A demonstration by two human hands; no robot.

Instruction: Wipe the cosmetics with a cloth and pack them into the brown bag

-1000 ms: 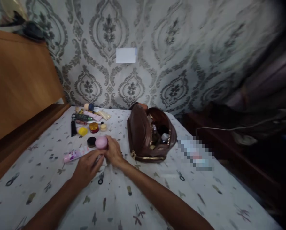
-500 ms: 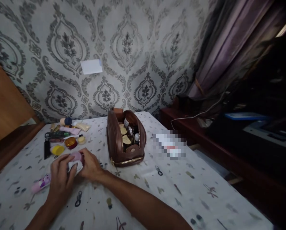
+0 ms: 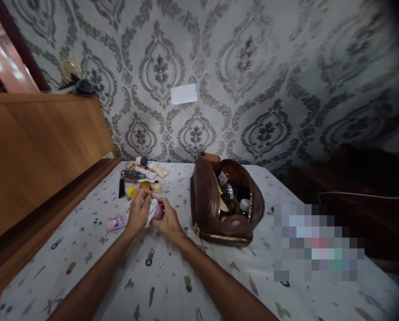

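My right hand (image 3: 168, 221) is wrapped round a small pink rounded container (image 3: 158, 211); its exact kind is hard to make out. Bunched in my left hand (image 3: 138, 210) is a white cloth or tissue (image 3: 151, 213), pressed against the container's left side. Both hands are closed and meet low over the table. Just left of my left hand lies a pink tube with purple print (image 3: 117, 222). Beyond the fingers sit an amber jar (image 3: 145, 185), a small cream-coloured pot (image 3: 157, 187) and a yellow-capped item (image 3: 131, 192).
An unzipped brown makeup bag (image 3: 204, 200) stands to the right, holding several bottles and jars. More tubes (image 3: 146, 172) and cosmetics lie at the table's back left. A wooden panel (image 3: 45, 156) borders the left side. A pixelated patch covers something on the right.
The view has swung left, so the bag and hands appear farther right. My hands still hold the pink container and white cloth, with the fingers shifted around them.
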